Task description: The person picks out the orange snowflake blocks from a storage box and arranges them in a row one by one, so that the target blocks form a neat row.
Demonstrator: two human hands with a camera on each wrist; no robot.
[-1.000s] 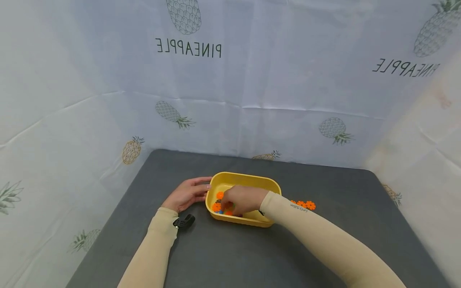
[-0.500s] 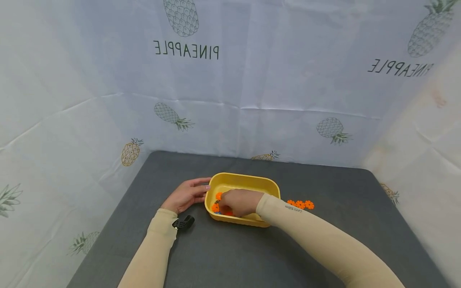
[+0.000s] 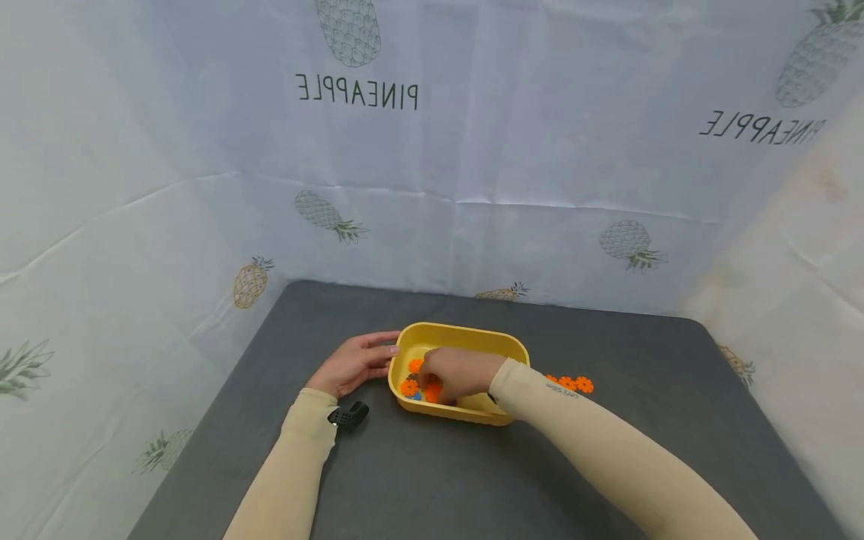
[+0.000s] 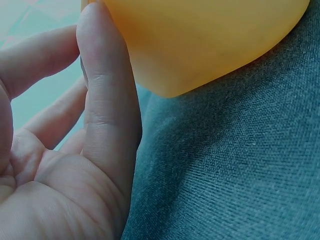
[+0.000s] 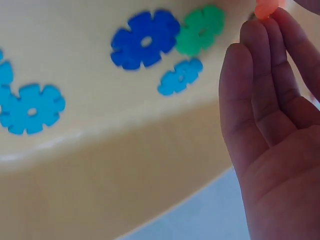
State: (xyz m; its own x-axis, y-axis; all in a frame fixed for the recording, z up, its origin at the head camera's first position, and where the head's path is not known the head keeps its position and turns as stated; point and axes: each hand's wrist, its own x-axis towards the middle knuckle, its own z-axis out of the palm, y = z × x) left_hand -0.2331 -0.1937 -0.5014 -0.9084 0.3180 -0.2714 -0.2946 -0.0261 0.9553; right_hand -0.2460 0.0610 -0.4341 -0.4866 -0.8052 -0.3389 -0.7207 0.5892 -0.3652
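A yellow plastic tub (image 3: 459,330) holds several flower-shaped interlocking discs. My left hand (image 3: 354,365) is at its left end, fingers and thumb fairly straight and touching the outside wall. My right hand (image 3: 462,371) reaches down inside the tub. Its fingertips pinch an orange flower disc (image 5: 267,7), partly cut off at the top of the right wrist view. Another orange disc (image 3: 409,388) lies at the tub's left end. Below the right hand are a dark blue disc (image 5: 129,41), a green disc (image 5: 210,20) and light blue discs (image 5: 42,117).
On the dark grey table (image 3: 418,480), a short row of orange flower discs (image 3: 567,383) lies right of the tub, partly behind the right sleeve. A white curtain (image 3: 526,150) printed with pineapples encloses the table's back and sides. A black wristband (image 3: 349,415) is on the left wrist.
My right hand dips lower among the discs, then lifts slightly, and an orange disc now shows at its fingertips. My left hand stays at the tub's left end.
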